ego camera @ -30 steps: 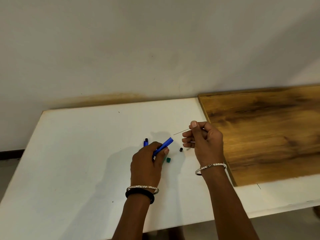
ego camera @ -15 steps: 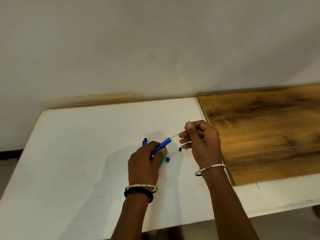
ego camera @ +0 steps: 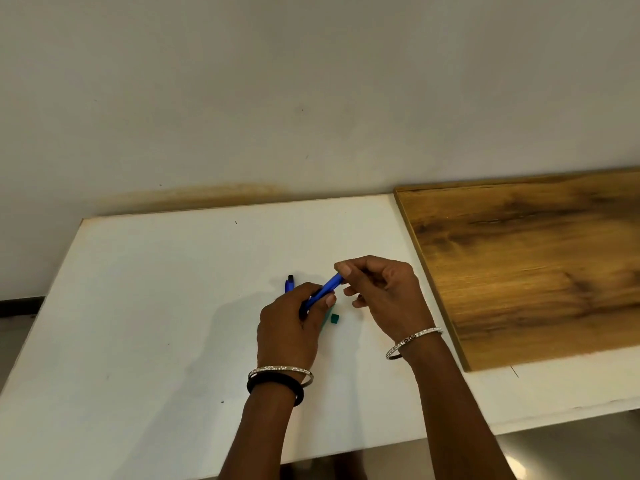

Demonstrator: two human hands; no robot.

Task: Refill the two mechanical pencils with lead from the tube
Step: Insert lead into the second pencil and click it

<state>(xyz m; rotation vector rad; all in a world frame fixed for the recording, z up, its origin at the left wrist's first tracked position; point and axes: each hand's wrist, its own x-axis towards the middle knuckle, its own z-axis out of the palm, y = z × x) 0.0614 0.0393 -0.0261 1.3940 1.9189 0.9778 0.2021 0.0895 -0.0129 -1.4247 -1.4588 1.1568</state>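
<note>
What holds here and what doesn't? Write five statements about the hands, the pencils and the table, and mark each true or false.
1. The left hand grips a blue mechanical pencil. True.
2. The right hand lies flat on the brown wooden board. False: it is over the white table, fingertips pinching the held pencil's upper end.
3. A small green cap lies on the table near the hands. True.
4. The second blue pencil lies on the board. False: it lies on the table, beyond the left hand.
5. Only the left wrist wears a black band. True.
</note>
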